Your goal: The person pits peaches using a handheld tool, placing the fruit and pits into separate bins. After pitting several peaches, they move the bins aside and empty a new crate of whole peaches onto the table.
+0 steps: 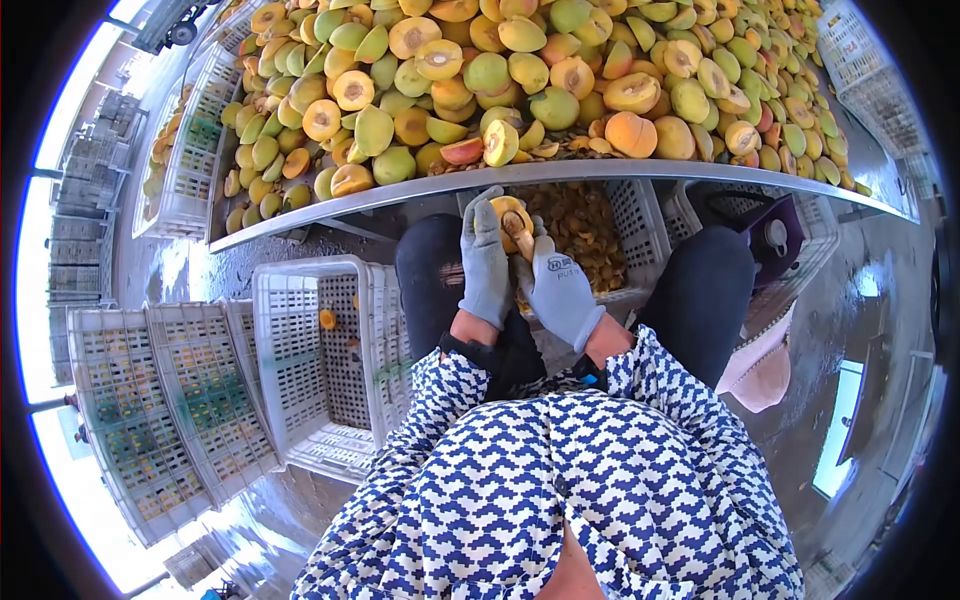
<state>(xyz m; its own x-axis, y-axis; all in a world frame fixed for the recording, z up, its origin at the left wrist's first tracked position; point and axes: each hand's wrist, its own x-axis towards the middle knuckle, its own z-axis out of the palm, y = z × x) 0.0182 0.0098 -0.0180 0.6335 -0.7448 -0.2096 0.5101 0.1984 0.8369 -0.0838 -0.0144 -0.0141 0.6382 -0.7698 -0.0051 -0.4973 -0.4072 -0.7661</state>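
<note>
Your left hand (484, 262) and right hand (560, 290), both in grey gloves, are closed together on one halved peach (514, 220), cut face up. You hold it just below the near edge of the metal table (560, 172), between your knees and above a white crate of pits and scraps (590, 240). The table is heaped with peaches and peach halves (520, 80). To your left, a white crate (315, 350) holds two peach pieces near its far edge.
</note>
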